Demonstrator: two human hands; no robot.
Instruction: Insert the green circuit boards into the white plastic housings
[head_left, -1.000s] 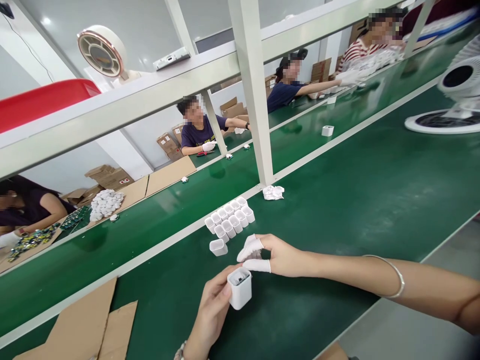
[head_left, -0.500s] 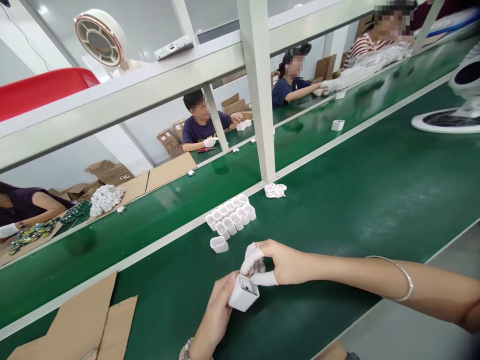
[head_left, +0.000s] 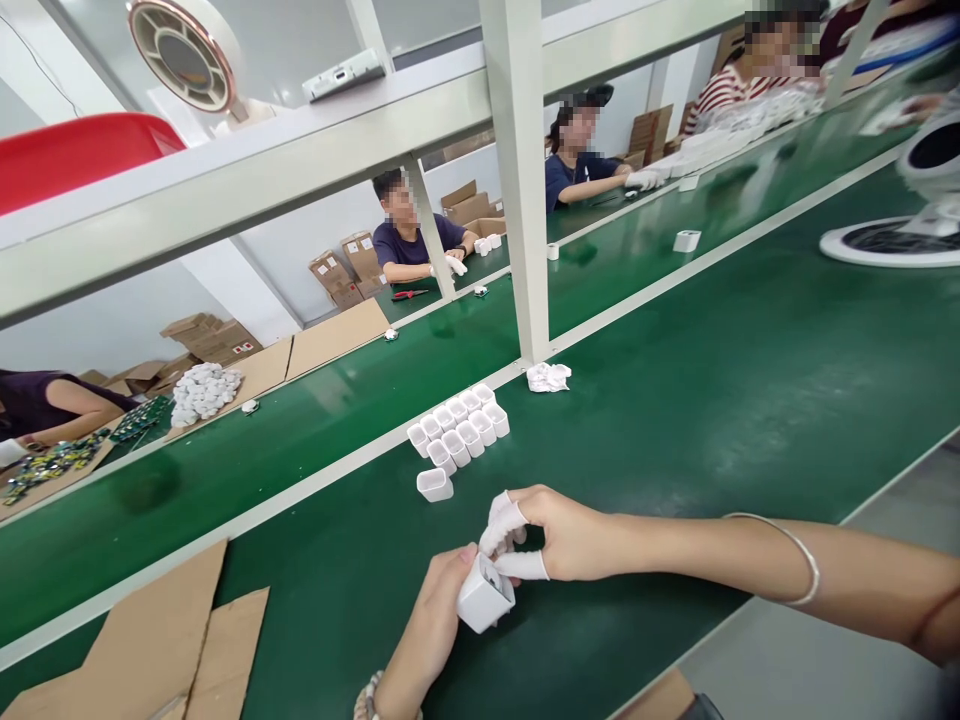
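My left hand (head_left: 433,612) is closed around a white plastic case (head_left: 484,602), thumb along its upper side. The case is tilted, its open end facing up and to the right, with a dark part inside that is mostly covered. White finger cots cover fingers of my right hand (head_left: 556,532). Its fingertips are curled in against the rim of that open end; whether they also pinch the inner part is hidden. Just beyond my hands a single white case (head_left: 435,485) stands with its opening up, beside two rows of similar open cases (head_left: 457,428).
A crumpled white cloth-like item (head_left: 548,377) lies by the upright post (head_left: 517,200). Cut cardboard (head_left: 150,625) covers the near left. Behind the rail a green conveyor belt (head_left: 330,400) carries small parts and a white case (head_left: 686,241). A white fan (head_left: 892,245) stands right; co-workers sit opposite.
The case in my left hand has tipped slightly, and my right fingers sit closer over its opening. Parts on the belt have shifted right; an opposite co-worker's gloved hand has moved.
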